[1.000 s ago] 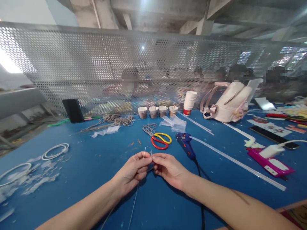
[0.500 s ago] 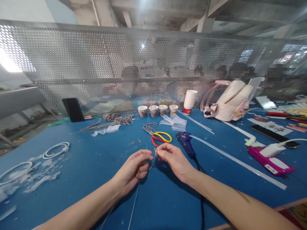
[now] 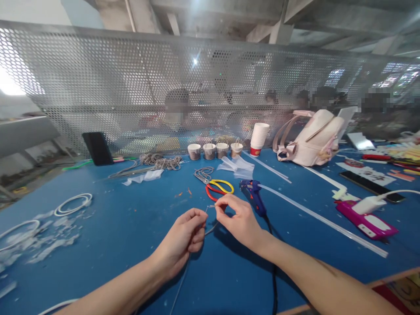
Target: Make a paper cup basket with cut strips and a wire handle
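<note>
My left hand (image 3: 187, 234) is closed, thumb and fingertips pinching a thin grey cord (image 3: 211, 230), whose pale strand runs down below the hand toward the table's front edge. Just to its right, my right hand (image 3: 239, 218) pinches the cord's tip between thumb and forefinger. A short loop of cord bows between the two hands. Beyond the fingers lie scissors (image 3: 219, 187) with one red and one yellow handle, beside a bundle of grey cord (image 3: 204, 174). A blue glue gun (image 3: 254, 197) with a clear glue stick rests right of my right hand.
White rings (image 3: 72, 204) and torn clear film lie at left. Along the back stand a phone (image 3: 97, 148), grey cord (image 3: 160, 162), several paper cups (image 3: 194, 152), a cup stack (image 3: 260, 138) and a pink backpack (image 3: 316, 138). A magenta power strip (image 3: 364, 218) sits at right, before a perforated metal screen (image 3: 131, 87).
My fingertips have moved slightly apart, and the cord now shows as a wider loop between my hands. The view has shifted a little; the table's things stay put.
</note>
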The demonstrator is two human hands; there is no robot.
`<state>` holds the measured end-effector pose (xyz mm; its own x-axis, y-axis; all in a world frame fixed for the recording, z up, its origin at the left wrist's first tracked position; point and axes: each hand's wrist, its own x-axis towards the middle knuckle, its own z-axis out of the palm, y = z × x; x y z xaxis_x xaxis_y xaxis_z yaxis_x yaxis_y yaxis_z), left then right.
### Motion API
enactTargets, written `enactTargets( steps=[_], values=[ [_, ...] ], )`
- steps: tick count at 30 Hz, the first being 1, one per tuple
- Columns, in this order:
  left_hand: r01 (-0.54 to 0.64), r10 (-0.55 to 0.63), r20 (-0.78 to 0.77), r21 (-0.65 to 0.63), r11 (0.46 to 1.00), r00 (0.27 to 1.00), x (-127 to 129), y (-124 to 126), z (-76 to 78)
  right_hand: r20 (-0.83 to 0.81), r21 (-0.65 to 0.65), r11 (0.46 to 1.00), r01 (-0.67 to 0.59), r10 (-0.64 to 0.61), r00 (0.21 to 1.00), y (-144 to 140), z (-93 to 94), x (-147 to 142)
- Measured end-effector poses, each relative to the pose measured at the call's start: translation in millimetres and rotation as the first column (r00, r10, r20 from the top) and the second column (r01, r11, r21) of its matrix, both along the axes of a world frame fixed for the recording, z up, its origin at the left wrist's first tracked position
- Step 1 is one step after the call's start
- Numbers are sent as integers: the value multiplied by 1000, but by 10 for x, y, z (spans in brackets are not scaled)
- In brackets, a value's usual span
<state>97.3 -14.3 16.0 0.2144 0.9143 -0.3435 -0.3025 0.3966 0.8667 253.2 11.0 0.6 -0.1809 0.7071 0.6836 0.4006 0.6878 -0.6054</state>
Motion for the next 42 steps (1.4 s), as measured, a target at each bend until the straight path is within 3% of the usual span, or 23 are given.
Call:
enactTargets(
  steps=[5, 23, 42],
  values=[
    [-11, 11, 10, -24, 1000, 1000, 19, -16, 7, 38, 150, 989, 1, -7, 999, -11, 4, -9],
    [-32, 32, -13, 3, 999, 999, 30, -30, 20, 83, 344, 939, -18, -11, 996, 38, -108, -26],
    [-20, 21, -54, 19, 1000, 998, 7, -10, -5, 183, 337, 938, -81, 19, 983, 39, -148, -14]
  ],
)
